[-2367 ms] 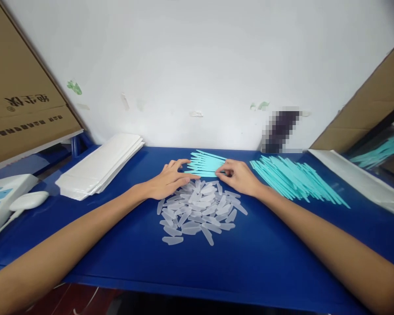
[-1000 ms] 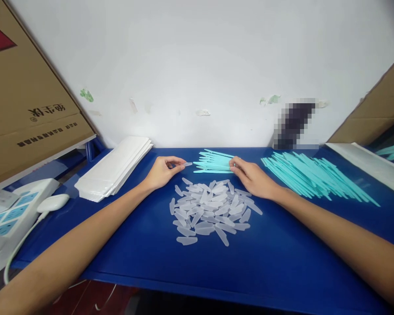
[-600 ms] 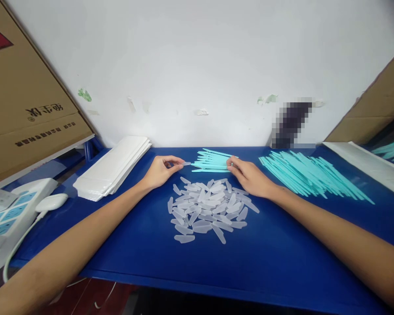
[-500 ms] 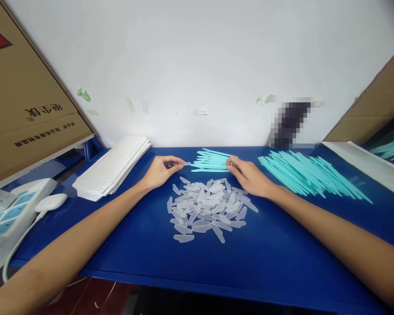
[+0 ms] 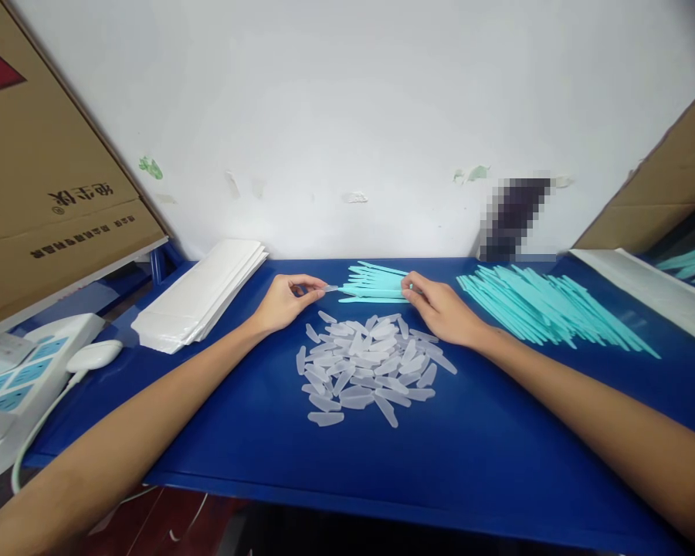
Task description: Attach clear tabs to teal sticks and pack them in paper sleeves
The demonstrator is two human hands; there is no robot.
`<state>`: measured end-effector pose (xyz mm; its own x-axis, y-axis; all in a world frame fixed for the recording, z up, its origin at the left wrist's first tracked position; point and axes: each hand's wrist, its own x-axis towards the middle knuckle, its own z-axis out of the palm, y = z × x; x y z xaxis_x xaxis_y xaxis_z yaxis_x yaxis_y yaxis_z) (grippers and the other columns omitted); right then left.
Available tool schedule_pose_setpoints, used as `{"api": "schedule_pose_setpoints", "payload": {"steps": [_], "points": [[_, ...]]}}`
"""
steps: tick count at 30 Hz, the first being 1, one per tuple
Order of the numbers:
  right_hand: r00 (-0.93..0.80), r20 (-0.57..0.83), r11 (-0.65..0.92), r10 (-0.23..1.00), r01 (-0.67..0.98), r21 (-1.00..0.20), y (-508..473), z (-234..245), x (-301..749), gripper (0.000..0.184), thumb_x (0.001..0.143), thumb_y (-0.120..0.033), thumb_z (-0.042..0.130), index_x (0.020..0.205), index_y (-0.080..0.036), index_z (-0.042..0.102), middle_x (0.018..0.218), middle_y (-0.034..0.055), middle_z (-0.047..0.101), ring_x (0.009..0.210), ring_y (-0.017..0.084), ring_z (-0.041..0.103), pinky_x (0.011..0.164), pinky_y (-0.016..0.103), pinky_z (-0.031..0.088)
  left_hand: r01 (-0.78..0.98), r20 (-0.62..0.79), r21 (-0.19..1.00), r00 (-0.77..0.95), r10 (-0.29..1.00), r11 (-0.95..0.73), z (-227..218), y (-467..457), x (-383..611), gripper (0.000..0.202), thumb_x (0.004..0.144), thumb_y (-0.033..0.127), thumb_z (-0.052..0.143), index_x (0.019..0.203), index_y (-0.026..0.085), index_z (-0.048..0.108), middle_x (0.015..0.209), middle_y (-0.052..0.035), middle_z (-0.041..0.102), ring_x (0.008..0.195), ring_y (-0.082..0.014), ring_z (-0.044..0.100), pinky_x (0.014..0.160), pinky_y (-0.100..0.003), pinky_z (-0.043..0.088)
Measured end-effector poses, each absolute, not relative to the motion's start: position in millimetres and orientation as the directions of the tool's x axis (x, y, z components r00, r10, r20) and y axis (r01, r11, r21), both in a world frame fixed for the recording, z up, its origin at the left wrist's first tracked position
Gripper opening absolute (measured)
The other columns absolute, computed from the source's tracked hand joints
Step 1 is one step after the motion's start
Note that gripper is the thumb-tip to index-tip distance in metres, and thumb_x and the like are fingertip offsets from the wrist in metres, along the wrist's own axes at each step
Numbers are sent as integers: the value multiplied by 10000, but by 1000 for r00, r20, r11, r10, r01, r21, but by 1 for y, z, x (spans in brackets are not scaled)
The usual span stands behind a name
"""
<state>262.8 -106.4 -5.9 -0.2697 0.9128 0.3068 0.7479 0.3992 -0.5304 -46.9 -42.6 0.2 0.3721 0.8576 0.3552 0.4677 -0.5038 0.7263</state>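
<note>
My left hand [image 5: 289,300] is closed, pinching a small translucent blade cap [image 5: 331,288] between thumb and fingertips. Opposite it, my right hand [image 5: 435,307] is closed on a slim teal stick that looks like an eyebrow razor [image 5: 376,293]. The razor's tip points left and meets the cap's end or nearly so; I cannot tell whether it is inside. Behind and beneath it lies a small row of similar teal razors [image 5: 371,276], partly covered by my right fingers. Nearer to me, between my forearms, spreads a loose pile of translucent caps [image 5: 364,363].
A larger heap of teal razors [image 5: 550,305] lies on the right of the blue table [image 5: 301,463]. At left are a stack of white sleeves [image 5: 202,289], a power strip [image 5: 46,363] with a white plug and a cardboard box [image 5: 52,162]. A white wall rises behind.
The razor's tip and the cap have come closer together, closing the small gap between them. Both hands stay nearly in place, and the view has shifted slightly.
</note>
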Motion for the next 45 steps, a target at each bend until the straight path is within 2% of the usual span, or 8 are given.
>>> {"api": "schedule_pose_setpoints", "payload": {"steps": [16, 21, 25, 27, 30, 33, 39, 45], "points": [[-295, 332, 441, 896, 675, -591, -104, -9, 265, 215, 998, -422, 447, 957, -236, 545, 605, -54, 440, 540, 136, 377, 582, 286, 301, 490, 383, 634, 472, 794, -598, 2, -55, -28, 174, 838, 334, 724, 922, 206, 807, 931, -60, 789, 826, -190, 694, 742, -311, 525], [-196, 390, 417, 900, 652, -634, -103, -10, 264, 270, 945, -463, 538, 885, -216, 631, 637, -26, 536, 559, 135, 442, 595, 287, 354, 474, 369, 613, 535, 760, -632, 0, -62, -16, 185, 857, 342, 706, 947, 208, 795, 943, -57, 786, 851, -190, 699, 766, -313, 540], [-84, 446, 370, 891, 702, -609, -106, -7, 264, 323, 802, -521, 698, 779, -199, 689, 743, 30, 647, 625, 158, 528, 624, 305, 393, 517, 375, 585, 511, 774, -625, 0, -60, -18, 175, 866, 334, 682, 938, 218, 791, 977, -52, 791, 897, -204, 700, 810, -333, 542], [-28, 447, 346, 894, 677, -650, -107, -6, 264, 317, 809, -503, 663, 757, -191, 688, 685, 27, 633, 593, 159, 521, 602, 308, 383, 521, 366, 586, 514, 776, -621, -1, -58, -19, 174, 868, 332, 677, 940, 224, 793, 991, -48, 791, 913, -210, 705, 833, -340, 545], [-8, 413, 316, 911, 658, -684, -106, -6, 265, 313, 875, -426, 534, 732, -184, 672, 620, 21, 611, 574, 163, 526, 595, 311, 372, 507, 343, 604, 532, 774, -616, -2, -57, -21, 200, 879, 334, 658, 986, 233, 793, 1045, -50, 788, 973, -229, 709, 879, -360, 547], [-6, 384, 258, 923, 749, -610, -103, -7, 267, 237, 857, -349, 543, 750, -188, 680, 610, 11, 619, 573, 162, 532, 613, 309, 376, 499, 344, 598, 546, 764, -627, 1, -57, -28, 240, 901, 347, 622, 1037, 232, 784, 1109, -57, 774, 1035, -238, 696, 898, -363, 541], [-244, 278, 352, 929, 813, -464, -99, -1, 275, 246, 866, -389, 586, 822, -194, 730, 641, 12, 599, 587, 158, 517, 613, 305, 374, 519, 278, 475, 678, 680, -711, 11, -52, -51, 245, 910, 386, 625, 992, 230, 795, 1003, -76, 734, 900, -209, 654, 770, -319, 509], [-252, 156, 296, 955, 828, -477, -94, -1, 279, 233, 892, -400, 574, 852, -195, 677, 654, 2, 574, 602, 157, 504, 617, 301, 364, 444, 191, 590, 735, 651, -674, 12, -43, -59, 251, 872, 443, 699, 998, 262, 818, 1046, -86, 691, 895, -196, 645, 777, -318, 510]]}}
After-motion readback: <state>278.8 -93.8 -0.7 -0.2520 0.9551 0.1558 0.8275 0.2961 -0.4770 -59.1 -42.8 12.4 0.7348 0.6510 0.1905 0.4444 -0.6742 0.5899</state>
